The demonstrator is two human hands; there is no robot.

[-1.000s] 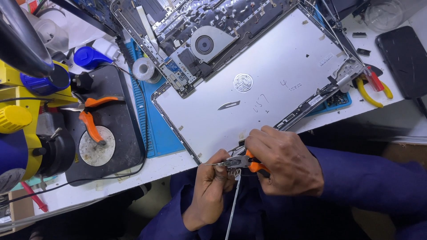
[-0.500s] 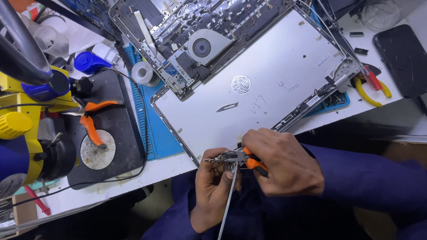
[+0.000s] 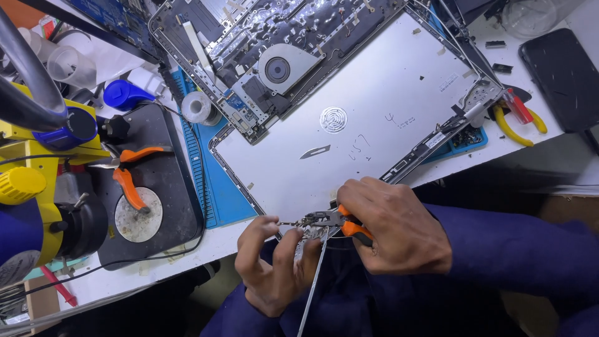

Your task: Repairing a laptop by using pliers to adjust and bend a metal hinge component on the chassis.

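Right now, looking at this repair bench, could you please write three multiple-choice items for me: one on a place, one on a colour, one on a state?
1. Where does the loose scalpel blade lie?
A. on the silver laptop lid
B. on the black phone
C. in the left hand

2. What colour are the handles of the pliers in the right hand?
A. yellow
B. orange
C. blue

3. What is the state of the laptop base?
A. closed with its cover on
B. wrapped in foil
C. opened, with the fan exposed

Answers:
1 A, the blade rests flat on the lid, near its round emblem.
2 B, orange grips show under the right fingers.
3 C, the round fan and circuit parts are uncovered.

The left hand pinches a small part at the pliers' tip.
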